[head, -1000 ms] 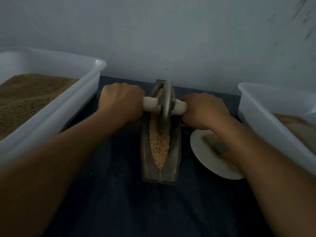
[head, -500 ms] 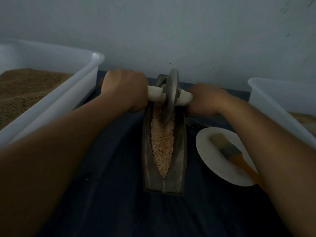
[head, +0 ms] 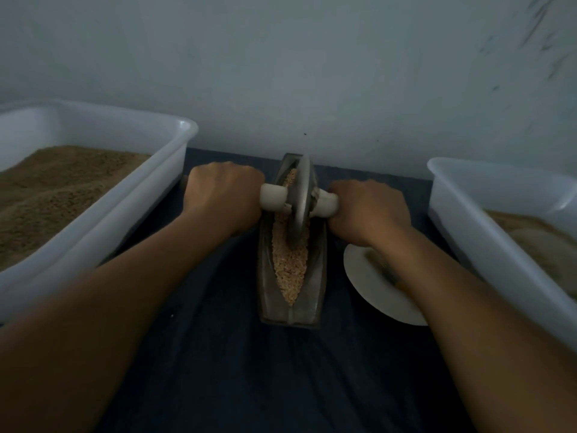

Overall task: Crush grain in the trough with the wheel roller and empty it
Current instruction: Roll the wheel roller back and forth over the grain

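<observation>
1. The left hand (head: 223, 195) is curled tight around the pale handle (head: 274, 197) on the left side of the wheel roller (head: 300, 201); its fingers wrap under the handle and are hidden from the head camera.
2. The right hand (head: 368, 209) grips the matching handle stub on the right side in the same closed fist, knuckles up.
3. The metal wheel stands upright between the two fists, its lower edge sunk into the grain (head: 288, 270) in the far half of the trough (head: 292, 314).
4. The boat-shaped trough lies lengthwise on the dark desk (head: 281, 385), its near end pointing toward the person, pale grain filling its groove down to the near tip.
5. A white tub (head: 131, 195) of brown meal sits at the left; a second white tub (head: 468, 214) sits at the right.
6. A white plate (head: 368, 282) lies just right of the trough, partly under the right forearm; a brush (head: 382, 267) on it is mostly hidden.
7. Compared with half a second ago, the wheel has rolled back toward the person from the trough's far end, and the forearm now covers most of the brush.
</observation>
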